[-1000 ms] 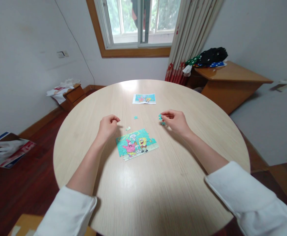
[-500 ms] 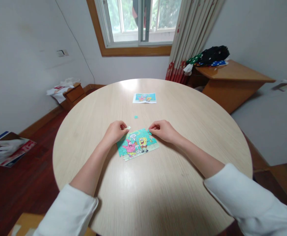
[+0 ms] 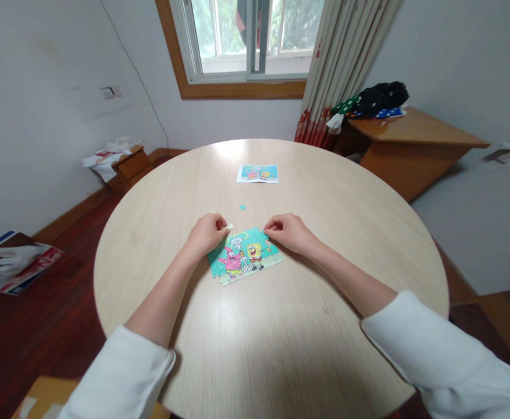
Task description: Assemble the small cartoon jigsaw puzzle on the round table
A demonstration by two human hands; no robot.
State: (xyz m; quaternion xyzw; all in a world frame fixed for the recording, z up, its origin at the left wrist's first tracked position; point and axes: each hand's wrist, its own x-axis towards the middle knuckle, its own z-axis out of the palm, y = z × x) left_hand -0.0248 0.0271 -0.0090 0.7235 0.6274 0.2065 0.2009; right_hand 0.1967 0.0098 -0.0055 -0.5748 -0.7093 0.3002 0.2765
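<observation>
A mostly assembled jigsaw puzzle with cartoon figures on teal lies flat and slightly turned on the round table, with notched gaps at its lower-left and upper-right edges. My left hand is at its upper-left corner, thumb and fingers pinched on a pale puzzle piece. At the upper-right edge my right hand is closed in a pinch, its fingertips at a small teal piece that they partly cover. A loose teal puzzle piece lies beyond the puzzle, between the hands.
A printed reference picture lies farther back on the round table. A wooden desk with dark cloth on it stands at the right, near a curtain. Bags and printed boards lie on the floor at left.
My right fingertips have shifted very slightly at the puzzle's upper-right edge, and the teal piece there shows less clearly. My left hand stays almost still with the pale piece.
</observation>
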